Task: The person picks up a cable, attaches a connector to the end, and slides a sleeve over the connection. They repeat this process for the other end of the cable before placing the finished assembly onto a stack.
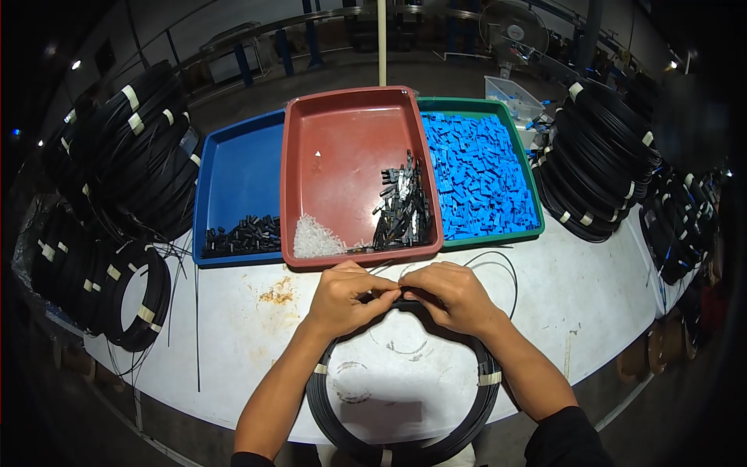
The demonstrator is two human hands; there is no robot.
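A coil of thin black cable (pixel 317 398), bound with pale tape, stands at the table's front edge, its lower part over the edge. Above its top side, my left hand (pixel 352 297) and my right hand (pixel 453 299) meet, thumbs and forefingers pinched together. Between the fingertips is a small dark length that looks like the cable's end; its detail is hidden by my fingers. A loose loop of cable (pixel 516 286) curves out past my right hand. Both hands are just in front of the red tray (pixel 342 148).
The red tray holds clear plastic pieces (pixel 315 237) and black connectors (pixel 405 204). Beside it are a blue tray (pixel 241 159) with small black parts (pixel 241 236) and a green tray (pixel 537 231) of blue clips (pixel 482 179). Cable coils stack at left (pixel 140 156) and right (pixel 599 167).
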